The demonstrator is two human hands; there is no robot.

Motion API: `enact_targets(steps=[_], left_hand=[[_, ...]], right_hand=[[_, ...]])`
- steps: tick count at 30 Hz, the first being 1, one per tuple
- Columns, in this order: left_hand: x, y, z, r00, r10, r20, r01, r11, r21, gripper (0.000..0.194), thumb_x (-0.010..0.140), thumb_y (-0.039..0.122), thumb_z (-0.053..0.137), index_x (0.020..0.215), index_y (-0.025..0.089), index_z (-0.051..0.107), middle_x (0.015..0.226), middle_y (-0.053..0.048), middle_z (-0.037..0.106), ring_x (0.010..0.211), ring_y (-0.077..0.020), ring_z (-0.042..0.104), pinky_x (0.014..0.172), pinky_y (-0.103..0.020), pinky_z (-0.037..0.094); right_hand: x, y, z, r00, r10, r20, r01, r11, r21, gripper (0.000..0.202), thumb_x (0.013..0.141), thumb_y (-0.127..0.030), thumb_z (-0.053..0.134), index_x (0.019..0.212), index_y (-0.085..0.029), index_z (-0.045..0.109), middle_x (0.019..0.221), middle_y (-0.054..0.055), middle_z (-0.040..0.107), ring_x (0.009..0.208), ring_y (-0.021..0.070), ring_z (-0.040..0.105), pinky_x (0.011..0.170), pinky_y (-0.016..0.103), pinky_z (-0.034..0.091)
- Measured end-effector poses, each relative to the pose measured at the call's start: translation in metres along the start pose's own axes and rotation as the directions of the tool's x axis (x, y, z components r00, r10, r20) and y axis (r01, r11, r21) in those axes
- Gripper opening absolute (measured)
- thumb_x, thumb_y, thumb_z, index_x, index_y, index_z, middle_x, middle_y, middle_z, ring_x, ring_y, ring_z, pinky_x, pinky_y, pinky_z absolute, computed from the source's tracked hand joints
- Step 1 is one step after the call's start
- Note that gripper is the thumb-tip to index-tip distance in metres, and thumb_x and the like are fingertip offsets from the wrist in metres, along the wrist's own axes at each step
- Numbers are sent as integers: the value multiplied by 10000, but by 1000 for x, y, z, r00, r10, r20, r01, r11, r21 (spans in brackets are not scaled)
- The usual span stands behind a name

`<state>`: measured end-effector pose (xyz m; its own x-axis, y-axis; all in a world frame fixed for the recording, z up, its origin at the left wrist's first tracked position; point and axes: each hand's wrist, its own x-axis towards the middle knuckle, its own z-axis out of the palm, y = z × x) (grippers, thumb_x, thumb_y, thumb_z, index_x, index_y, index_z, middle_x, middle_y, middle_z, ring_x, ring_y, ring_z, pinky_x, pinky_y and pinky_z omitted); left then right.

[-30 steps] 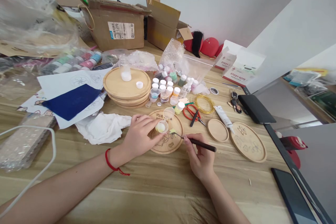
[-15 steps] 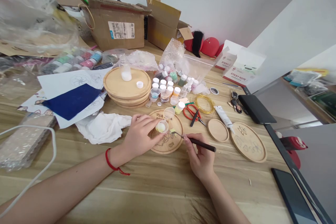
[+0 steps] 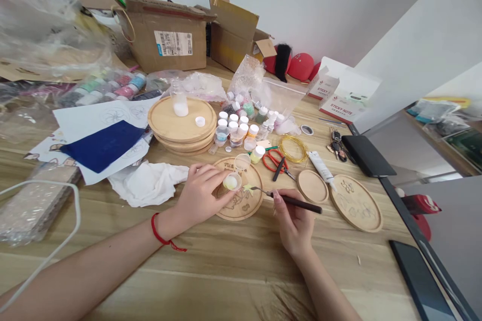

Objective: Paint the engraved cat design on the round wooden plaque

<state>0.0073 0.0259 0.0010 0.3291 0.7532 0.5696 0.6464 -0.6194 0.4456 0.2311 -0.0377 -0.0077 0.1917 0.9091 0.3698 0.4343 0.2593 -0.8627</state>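
Note:
My left hand point(image 3: 203, 191) holds a small clear cup point(image 3: 231, 181) with pale contents, tilted over a round wooden plate point(image 3: 256, 205) that has drawn outlines on it. In my right hand point(image 3: 297, 223) is a thin metal tool with a dark handle point(image 3: 303, 204). Its tip rests at or just above a pale yellow-green patch point(image 3: 247, 187) on the plate, right of the cup. A clear round lid point(image 3: 242, 161) lies at the plate's upper edge. Just behind it stands a white-capped jar point(image 3: 257, 154) with yellow contents.
Stacked wooden plates point(image 3: 181, 130) and white-capped jars point(image 3: 233, 125) stand behind. Red-handled pliers point(image 3: 269, 161), gold wire point(image 3: 293, 148), a small wooden dish point(image 3: 313, 186), a white tube point(image 3: 320, 166) and another drawn plate point(image 3: 357, 203) lie right. White cloth point(image 3: 146, 183) lies left; a phone point(image 3: 422, 281) lies at lower right.
My right hand has shifted slightly right with the tool, whose tip has drawn back a little. The pale patch on the plate shows more clearly. My left hand has hardly moved.

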Motion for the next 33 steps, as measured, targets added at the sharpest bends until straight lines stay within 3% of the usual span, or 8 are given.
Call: enact_targets(steps=[18, 26, 31, 33], left_hand=[[0, 0, 0, 1000, 14, -2, -14, 1000, 3, 202, 845, 360, 660, 953, 190, 673, 860, -37, 736, 839, -211, 645, 831, -392, 405], [-1, -2, 1, 1000, 22, -13, -22, 1000, 2, 219, 836, 355, 674, 973, 184, 682, 862, -28, 736, 839, -203, 643, 825, -390, 406], [-1, -2, 1, 999, 51, -11, -50, 999, 4, 238, 835, 328, 682, 1027, 187, 680, 913, -31, 743, 869, -207, 647, 825, -387, 404], [-1, -1, 1, 998, 67, -8, -67, 998, 7, 240, 844, 327, 678, 1040, 189, 681, 926, -29, 745, 876, -205, 650, 829, -387, 400]], right_hand=[[-1, -4, -3, 991, -60, 120, 62, 998, -14, 60, 930, -231, 571, 924, -217, 629, 750, 11, 597, 687, 156, 582, 597, 279, 449], [-2, -1, -1, 998, -15, 55, 15, 1000, -2, 65, 916, -253, 600, 938, -208, 641, 773, 23, 629, 655, 146, 594, 551, 261, 461], [-1, -14, 3, 995, 23, -102, -1, 976, 218, 75, 877, -210, 657, 951, -212, 658, 732, 2, 658, 545, 117, 608, 518, 243, 501], [-3, -20, 3, 995, 38, -89, -10, 957, 291, 108, 857, -184, 682, 957, -219, 665, 715, -5, 684, 554, 130, 647, 555, 256, 534]])
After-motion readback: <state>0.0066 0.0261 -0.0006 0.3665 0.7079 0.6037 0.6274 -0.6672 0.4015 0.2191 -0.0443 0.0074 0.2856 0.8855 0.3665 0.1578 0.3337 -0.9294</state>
